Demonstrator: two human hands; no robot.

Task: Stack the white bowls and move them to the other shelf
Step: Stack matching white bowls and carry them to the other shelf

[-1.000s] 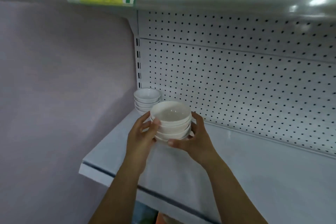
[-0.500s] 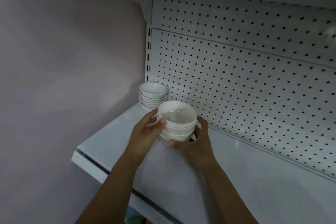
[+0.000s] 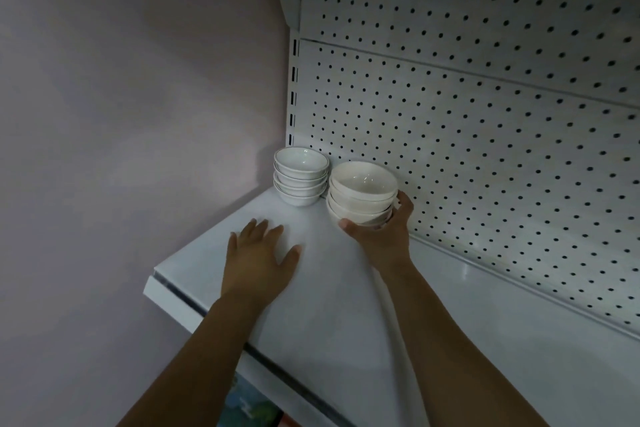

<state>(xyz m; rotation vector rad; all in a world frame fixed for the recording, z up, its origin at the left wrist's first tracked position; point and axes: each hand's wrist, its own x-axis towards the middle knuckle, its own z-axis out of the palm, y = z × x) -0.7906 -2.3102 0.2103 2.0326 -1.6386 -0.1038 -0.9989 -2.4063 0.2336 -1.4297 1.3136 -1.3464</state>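
White bowls point(image 3: 362, 192), nested in a short stack, are at the back of the shelf point(image 3: 346, 315), close to the pegboard panel point(image 3: 485, 156). The right hand point(image 3: 381, 236) grips the stack low down, thumb curled across its front and fingers wrapped round the far side. The hand hides the base, so I cannot tell whether the stack rests on the shelf. Just to its left, in the corner by the pale wall point(image 3: 121, 114), stands a second stack point(image 3: 300, 175) of white bowls with thin dark rims; whether the two stacks touch I cannot say. The left hand point(image 3: 259, 256) lies palm down over the shelf nearer its front edge, fingers straight and spread, holding nothing
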